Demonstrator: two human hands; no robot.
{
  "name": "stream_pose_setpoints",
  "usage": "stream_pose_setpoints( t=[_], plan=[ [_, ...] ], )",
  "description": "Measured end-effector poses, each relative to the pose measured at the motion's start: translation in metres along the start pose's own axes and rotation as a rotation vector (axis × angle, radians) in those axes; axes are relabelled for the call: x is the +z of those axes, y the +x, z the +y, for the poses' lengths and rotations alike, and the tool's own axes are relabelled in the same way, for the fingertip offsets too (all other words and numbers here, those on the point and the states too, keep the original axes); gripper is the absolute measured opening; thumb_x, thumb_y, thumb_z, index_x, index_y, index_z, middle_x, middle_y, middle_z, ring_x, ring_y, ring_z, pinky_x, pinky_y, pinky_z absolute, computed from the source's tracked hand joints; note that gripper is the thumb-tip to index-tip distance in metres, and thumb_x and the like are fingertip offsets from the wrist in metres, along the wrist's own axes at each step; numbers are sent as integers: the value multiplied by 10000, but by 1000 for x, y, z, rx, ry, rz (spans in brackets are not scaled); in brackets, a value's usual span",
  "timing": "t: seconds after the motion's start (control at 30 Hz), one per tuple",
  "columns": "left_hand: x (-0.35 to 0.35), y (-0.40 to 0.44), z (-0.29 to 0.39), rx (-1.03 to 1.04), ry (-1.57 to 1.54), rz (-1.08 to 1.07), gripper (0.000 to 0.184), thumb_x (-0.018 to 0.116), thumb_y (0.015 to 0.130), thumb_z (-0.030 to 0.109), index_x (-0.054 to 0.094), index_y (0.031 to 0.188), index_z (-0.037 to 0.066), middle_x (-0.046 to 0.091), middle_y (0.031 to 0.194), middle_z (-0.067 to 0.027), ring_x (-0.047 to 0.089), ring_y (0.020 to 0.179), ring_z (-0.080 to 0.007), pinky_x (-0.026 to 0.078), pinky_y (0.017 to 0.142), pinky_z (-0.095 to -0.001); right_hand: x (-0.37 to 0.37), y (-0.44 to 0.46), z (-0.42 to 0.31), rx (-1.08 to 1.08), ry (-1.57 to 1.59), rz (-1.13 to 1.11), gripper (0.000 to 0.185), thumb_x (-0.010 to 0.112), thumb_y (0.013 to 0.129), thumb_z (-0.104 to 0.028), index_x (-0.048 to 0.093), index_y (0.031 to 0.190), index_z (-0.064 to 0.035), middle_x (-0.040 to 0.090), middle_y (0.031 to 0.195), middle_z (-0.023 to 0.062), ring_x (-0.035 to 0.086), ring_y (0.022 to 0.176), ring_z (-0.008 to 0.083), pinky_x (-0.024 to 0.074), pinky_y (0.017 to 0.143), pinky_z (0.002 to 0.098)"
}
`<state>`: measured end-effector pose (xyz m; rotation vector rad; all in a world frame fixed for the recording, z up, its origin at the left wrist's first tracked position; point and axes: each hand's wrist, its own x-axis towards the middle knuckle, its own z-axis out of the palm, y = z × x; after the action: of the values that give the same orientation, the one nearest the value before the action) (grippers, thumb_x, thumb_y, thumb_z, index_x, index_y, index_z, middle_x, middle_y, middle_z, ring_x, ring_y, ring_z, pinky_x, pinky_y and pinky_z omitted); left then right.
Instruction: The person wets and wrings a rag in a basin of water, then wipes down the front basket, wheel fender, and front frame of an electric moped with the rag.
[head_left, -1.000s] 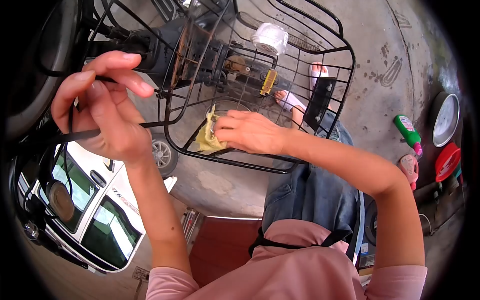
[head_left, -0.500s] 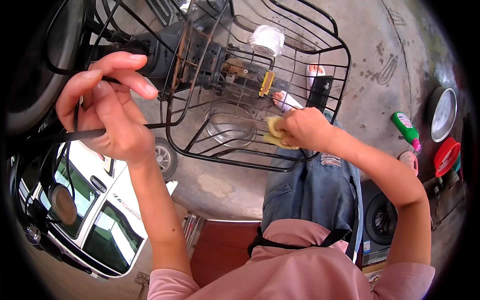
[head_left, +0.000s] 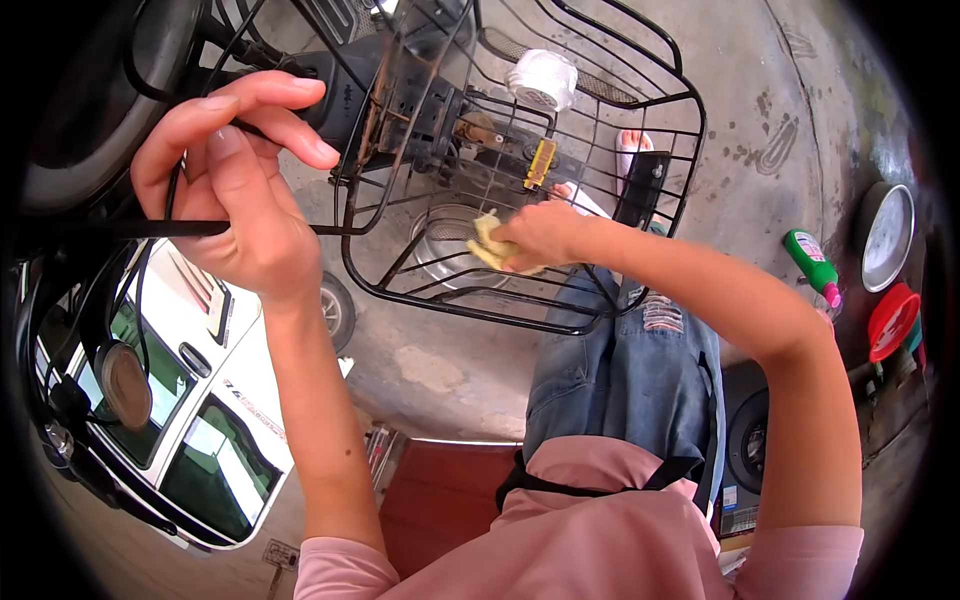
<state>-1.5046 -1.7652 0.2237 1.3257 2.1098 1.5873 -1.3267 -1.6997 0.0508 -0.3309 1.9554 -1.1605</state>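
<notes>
My right hand (head_left: 552,232) is closed on a folded yellow cloth (head_left: 488,243), against the lower side wires of a black wire basket (head_left: 560,322). The basket is fixed at the front of a two-wheeler, and rust shows on its upright wires near the mount. My left hand (head_left: 235,190) is curled loosely around a thin black bar (head_left: 140,229) left of the basket; its fingertips point toward the basket. Inside or behind the wires I see a white round lamp-like part (head_left: 541,80) and a yellow reflector (head_left: 540,164).
A metal basin (head_left: 450,240) stands on the floor below the basket. To the right lie a green bottle (head_left: 810,260), another metal basin (head_left: 887,240) and a red basin (head_left: 892,318). A white vehicle (head_left: 225,400) is at the lower left, beside a round mirror (head_left: 125,385).
My right hand has moved left along the basket's lower side with the yellow cloth. The basket and my left hand have shifted slightly right in view; the left hand keeps its curl.
</notes>
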Motion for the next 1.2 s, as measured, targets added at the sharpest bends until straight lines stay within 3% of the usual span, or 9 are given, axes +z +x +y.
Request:
stream_pose_setpoints(
  t=[0.07,0.23,0.33,0.4,0.57,0.8,1.0,1.1,1.2],
  plan=[
    [1,0,1,-6,-8,-4,231,287,874,-58,371,1071,29,570,915,-305,512,574,-174,464,567,-278,10,-25,11,149,-131,-187,338,603,766,-399,612,1024,-181,652,913,98,629,886,300,488,757,398],
    [1,-2,1,-5,-10,7,231,289,872,-57,374,1069,29,569,912,-308,507,569,-174,460,561,-281,25,-45,27,166,-282,-214,329,607,752,-394,626,976,-153,651,931,99,632,893,272,498,743,381],
    [1,0,-1,-4,-3,8,234,286,871,-58,376,1070,28,569,911,-310,505,568,-175,461,560,-281,1,-22,9,242,40,219,309,611,762,-384,612,955,-143,649,912,113,630,877,280,500,721,382],
    [2,-1,0,-5,3,14,237,284,870,-58,377,1071,26,568,909,-312,504,568,-175,462,559,-283,-8,1,-12,5,166,455,303,613,773,-378,592,950,-132,644,912,122,627,861,292,491,727,401],
    [3,0,0,-14,27,12,242,283,868,-67,377,1077,12,566,910,-321,518,572,-180,477,560,-278,-5,60,-25,-104,35,243,344,630,765,-379,585,1004,-134,636,974,126,620,900,290,477,775,389],
    [3,0,2,-29,2,40,249,289,860,-73,395,1076,-10,578,915,-308,522,567,-175,485,591,-271,34,-6,33,202,-280,-223,273,572,798,-289,628,992,-106,650,979,113,635,911,259,509,726,387],
    [3,0,-1,14,-2,23,240,286,872,-66,400,1076,-13,580,923,-299,518,570,-165,480,599,-264,41,-53,23,241,-337,136,165,620,771,-256,602,879,-132,608,852,63,630,796,248,500,625,356],
    [0,-2,0,2,11,10,231,282,887,-55,402,1080,-11,582,932,-295,515,570,-155,475,599,-255,6,-94,18,154,-343,489,166,622,762,-238,583,867,-116,560,835,31,587,796,216,487,635,335],
    [1,-1,-6,52,-88,19,229,293,893,-42,422,1081,-12,592,927,-280,515,570,-146,476,599,-256,-47,-116,20,163,-652,509,166,612,733,-185,596,886,-122,554,828,18,563,818,207,447,650,323]
  ],
)
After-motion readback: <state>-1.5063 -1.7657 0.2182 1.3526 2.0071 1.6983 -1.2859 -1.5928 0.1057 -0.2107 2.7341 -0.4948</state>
